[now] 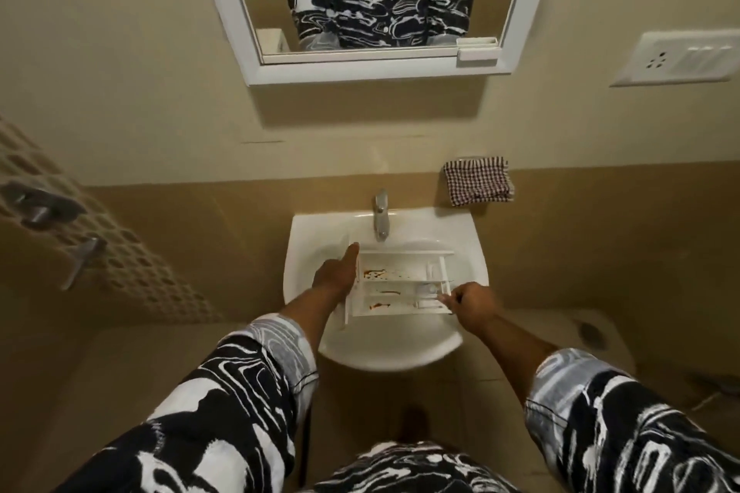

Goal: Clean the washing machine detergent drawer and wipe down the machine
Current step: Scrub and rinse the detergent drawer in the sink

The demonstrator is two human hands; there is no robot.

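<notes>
A white detergent drawer (400, 280) with brown stains in its compartments lies across the bowl of the white sink (472, 248), just below the tap. My left hand (335, 276) holds the drawer's left end, one finger stretched out along its edge. My right hand (474, 308) is curled round the drawer's near right corner. Whether it also holds a thin pale tool there I cannot tell.
A chrome tap (381, 216) stands at the back of the sink, with no water visible. A checked cloth (478, 181) hangs on the wall at right. Above are a mirror (376, 0) and a wall socket (680, 58). Metal handles (40, 204) stick out at left, and a beige unit (580, 332) stands at right.
</notes>
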